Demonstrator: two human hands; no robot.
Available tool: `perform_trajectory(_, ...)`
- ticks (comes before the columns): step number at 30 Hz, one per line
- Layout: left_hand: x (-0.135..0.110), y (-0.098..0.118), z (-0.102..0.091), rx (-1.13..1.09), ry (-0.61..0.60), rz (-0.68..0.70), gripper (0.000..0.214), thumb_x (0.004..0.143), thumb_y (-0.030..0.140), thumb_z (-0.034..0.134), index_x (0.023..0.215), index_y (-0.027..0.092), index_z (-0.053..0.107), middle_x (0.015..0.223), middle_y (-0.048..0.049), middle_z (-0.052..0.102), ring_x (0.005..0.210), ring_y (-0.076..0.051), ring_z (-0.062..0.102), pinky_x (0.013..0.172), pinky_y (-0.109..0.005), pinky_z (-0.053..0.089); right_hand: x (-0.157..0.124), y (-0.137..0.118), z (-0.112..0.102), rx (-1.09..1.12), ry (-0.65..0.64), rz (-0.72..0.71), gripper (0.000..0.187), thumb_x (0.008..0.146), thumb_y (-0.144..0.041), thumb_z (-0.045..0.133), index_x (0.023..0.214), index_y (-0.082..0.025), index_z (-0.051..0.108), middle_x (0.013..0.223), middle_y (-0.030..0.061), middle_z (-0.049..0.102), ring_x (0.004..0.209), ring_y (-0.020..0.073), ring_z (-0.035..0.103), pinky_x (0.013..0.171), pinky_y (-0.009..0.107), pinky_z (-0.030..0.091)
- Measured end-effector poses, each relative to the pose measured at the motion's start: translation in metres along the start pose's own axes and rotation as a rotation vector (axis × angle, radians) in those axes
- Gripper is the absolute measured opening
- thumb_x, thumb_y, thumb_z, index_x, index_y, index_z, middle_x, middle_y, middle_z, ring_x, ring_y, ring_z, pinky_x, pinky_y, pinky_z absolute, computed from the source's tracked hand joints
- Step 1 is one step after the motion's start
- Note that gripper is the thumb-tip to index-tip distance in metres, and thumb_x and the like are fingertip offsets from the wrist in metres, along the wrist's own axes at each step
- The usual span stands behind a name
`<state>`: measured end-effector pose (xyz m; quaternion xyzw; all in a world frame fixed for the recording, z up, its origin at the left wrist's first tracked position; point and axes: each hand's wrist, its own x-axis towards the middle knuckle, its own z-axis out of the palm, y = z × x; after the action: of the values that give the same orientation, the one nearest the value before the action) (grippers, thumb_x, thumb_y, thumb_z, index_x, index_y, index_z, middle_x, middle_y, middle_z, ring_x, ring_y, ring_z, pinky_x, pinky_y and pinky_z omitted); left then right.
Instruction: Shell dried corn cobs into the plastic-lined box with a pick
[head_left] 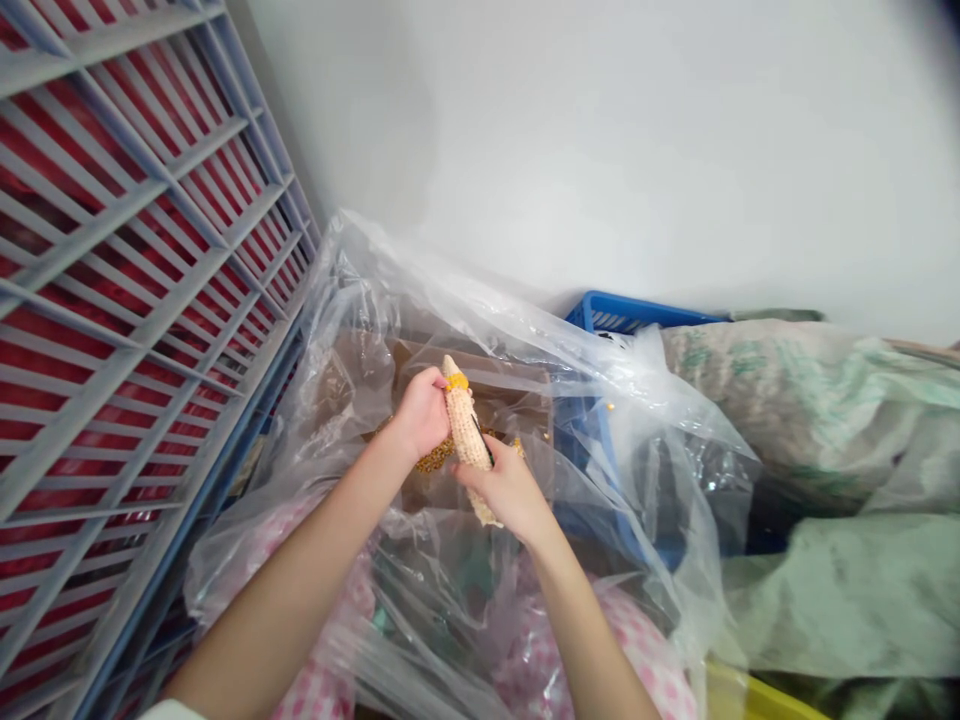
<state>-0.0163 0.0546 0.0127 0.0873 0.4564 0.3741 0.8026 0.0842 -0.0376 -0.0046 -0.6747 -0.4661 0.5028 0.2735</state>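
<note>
Bare left forearm (300,590) from lower left, bare right forearm (585,610) from lower right, both angled toward centre of frame. Beneath, pink-and-white checked cloth (645,645) along the bottom, partly under clear plastic sheeting (315,555); edge of something yellow (757,695) at lower right. Beyond, mid-frame: maize cob (466,425), tilted, tip up, pinched near the tip by the left hand (424,412), grasped lower down by the right hand (506,485). Against the cob at the right fingers, thin dark object (481,440), nature unclear. Progress, judged from visible side only: largely stripped, pale and bare over most of its length; left on it, small patch of yellow kernels (457,382) close to the tip. Far side hidden, no telling what remains there. Under the hands, loose kernels (435,460), amount uncertain, partly masked by hands and cob; brown cardboard (517,385) around and behind, blurred by plastic. Slack folds on all sides, main clutter about the wrists. Whole left of frame hemmed in by grey slatted crate (225,250), red showing through gaps. At right, pale green sacking (862,590) and mottled sack (750,420); right of centre, blue crate (645,308), partly veiled by plastic. Farthest, across the top: white wall (600,150).
</note>
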Motion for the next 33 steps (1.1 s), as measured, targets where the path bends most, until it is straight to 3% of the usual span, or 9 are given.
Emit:
perform_trajectory(8,0.003,-0.003,-0.002,0.006,-0.019,-0.007,0.016,0.052,0.003,0.038,0.060,0.015,0.045,0.049,-0.0019,0.046,0.043,-0.010,0.045,0.045,-0.021,0.041,0.002,0.001,-0.001,0.070,-0.053,0.022,0.025,0.062,-0.031,0.057,0.081,-0.016,0.062,0.060,-0.0027,0.054,0.051,0.0097,0.044,0.048,0.020,0.030)
perform_trajectory(12,0.001,-0.001,0.002,-0.004,-0.078,-0.012,0.012,0.069,0.017,0.038,0.068,0.014,0.050,0.058,-0.0061,0.054,0.051,-0.015,0.053,0.050,-0.028,0.046,0.003,0.000,-0.001,0.062,-0.054,0.030,0.026,0.064,-0.032,0.057,0.083,-0.016,0.061,0.061,-0.0025,0.054,0.052,0.0104,0.045,0.048,0.021,0.030)
perform_trajectory(14,0.001,-0.006,0.004,0.027,-0.016,0.019,0.014,0.074,0.023,0.041,0.070,0.013,0.050,0.059,-0.0050,0.055,0.052,-0.014,0.054,0.050,-0.026,0.046,0.003,-0.001,-0.002,0.038,-0.054,0.031,0.025,0.064,-0.033,0.057,0.083,-0.016,0.061,0.062,-0.0018,0.055,0.053,0.0110,0.046,0.049,0.021,0.031)
perform_trajectory(19,0.006,-0.022,0.007,0.085,0.112,0.171,0.008,0.074,0.018,0.044,0.074,0.013,0.051,0.063,-0.0026,0.058,0.050,-0.010,0.053,0.049,-0.022,0.045,0.002,-0.003,-0.007,-0.040,-0.071,0.030,0.029,0.064,-0.035,0.056,0.086,-0.017,0.061,0.067,-0.0003,0.057,0.057,0.0120,0.048,0.051,0.022,0.031)
perform_trajectory(24,0.006,-0.018,0.007,0.072,0.130,0.090,0.012,0.072,0.019,0.040,0.069,0.013,0.051,0.061,-0.0041,0.058,0.049,-0.012,0.053,0.045,-0.024,0.043,-0.001,-0.007,-0.007,-0.195,-0.034,0.035,0.024,0.065,-0.036,0.055,0.081,-0.019,0.059,0.068,-0.0001,0.057,0.059,0.0124,0.048,0.052,0.022,0.030)
perform_trajectory(33,0.003,-0.011,0.007,0.066,0.116,0.061,0.013,0.067,0.016,0.037,0.071,0.013,0.049,0.061,-0.0071,0.057,0.052,-0.015,0.054,0.046,-0.025,0.043,-0.003,-0.009,-0.007,-0.279,-0.038,0.032,0.026,0.066,-0.038,0.052,0.084,-0.021,0.058,0.071,0.0007,0.060,0.061,0.0134,0.050,0.054,0.022,0.030)
